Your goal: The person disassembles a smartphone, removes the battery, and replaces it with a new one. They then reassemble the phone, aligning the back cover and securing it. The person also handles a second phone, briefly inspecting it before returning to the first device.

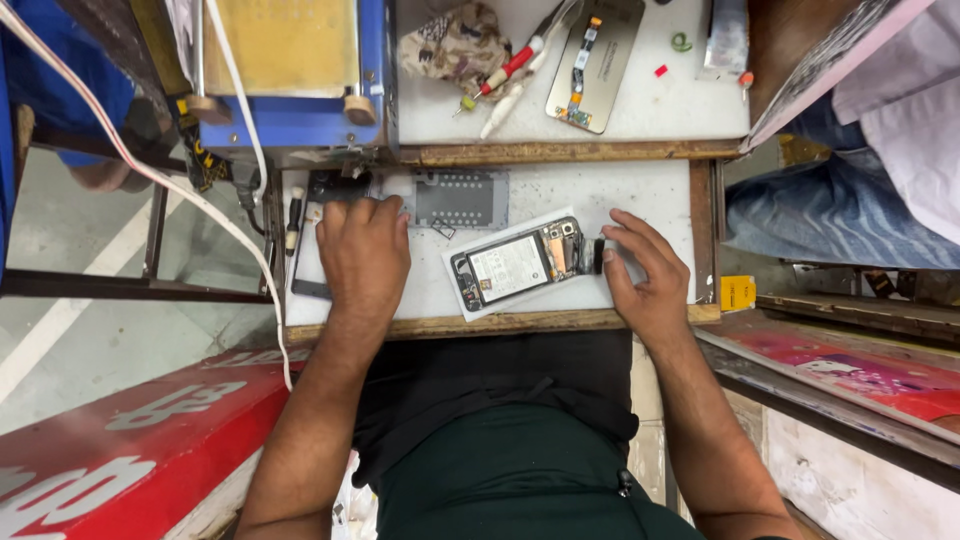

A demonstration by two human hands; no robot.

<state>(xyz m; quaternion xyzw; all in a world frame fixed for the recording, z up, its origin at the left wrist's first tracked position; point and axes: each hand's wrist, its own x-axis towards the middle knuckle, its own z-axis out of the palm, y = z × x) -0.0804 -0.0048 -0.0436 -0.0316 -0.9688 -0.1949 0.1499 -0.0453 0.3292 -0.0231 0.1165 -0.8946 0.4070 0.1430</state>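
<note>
Now my left hand (pixel 363 250) lies flat with loose, open fingers on a dark phone screen panel (pixel 312 240) at the left of the white work board (pixel 560 185), pressing it so it does not slide. My right hand (pixel 645 275) rests beside the opened phone (pixel 515 265), fingers bent and touching its top end, gripping nothing. That phone lies face down in the middle on a white sheet (pixel 470 305), close to both hands, with its insides showing.
</note>
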